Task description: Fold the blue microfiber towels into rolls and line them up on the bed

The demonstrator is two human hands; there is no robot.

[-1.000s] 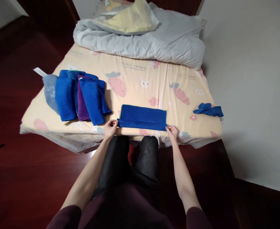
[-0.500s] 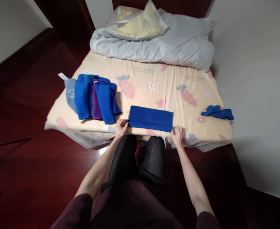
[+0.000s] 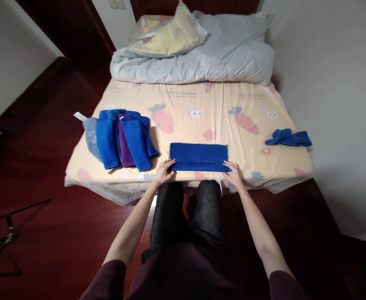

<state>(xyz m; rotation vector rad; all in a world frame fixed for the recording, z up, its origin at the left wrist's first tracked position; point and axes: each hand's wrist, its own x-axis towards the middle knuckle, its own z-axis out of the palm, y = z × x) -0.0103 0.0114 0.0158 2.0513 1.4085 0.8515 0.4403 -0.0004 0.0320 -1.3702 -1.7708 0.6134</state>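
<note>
A blue towel with a thin green edge lies flat near the front of the bed, with a strip folded over along its near side. My left hand grips the near left corner, fingers on top of the folded strip and thumb at the near edge. At the opposite near corner my right hand holds the towel the same way. Left of my left hand lies a group of folded towels, among them a blue one, a purple one and a grey-blue one with a white tag.
A crumpled blue cloth lies at the bed's right side. Across the far end of the patterned bed sheet are a grey quilt and a yellow pillow. A black metal stand is on the floor at left.
Both hands have shifted from pinching the towel's outer corners to fingers laid over the folded strip, slightly inward. The camera view has moved a little.
</note>
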